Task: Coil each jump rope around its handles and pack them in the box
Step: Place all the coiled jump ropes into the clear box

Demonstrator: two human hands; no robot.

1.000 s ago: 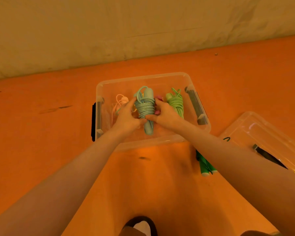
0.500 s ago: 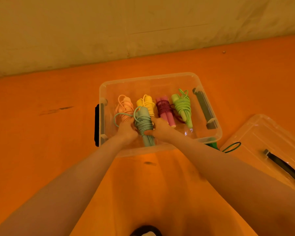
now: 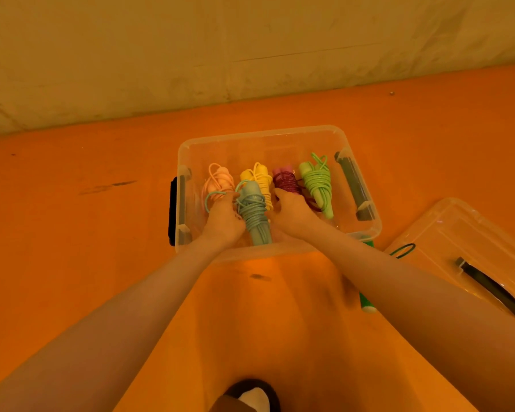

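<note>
**Settling the teal rope into the box**

The teal rope (image 3: 254, 214), coiled round its handles, lies inside the clear box (image 3: 366, 233) at the near wall, in front of the pink, yellow, maroon and light green bundles. My left hand (image 3: 225, 220) curls against its side; my right hand (image 3: 292, 211) rests beside it, fingers hidden, so I cannot tell. Next, I judge, I let go and fetch the dark green rope (image 3: 367, 301) outside.

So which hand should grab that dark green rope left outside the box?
Probably the right hand: the dark green jump rope lies on the orange floor beside the right forearm, outside the clear plastic box; the left hand is farther away.
</note>
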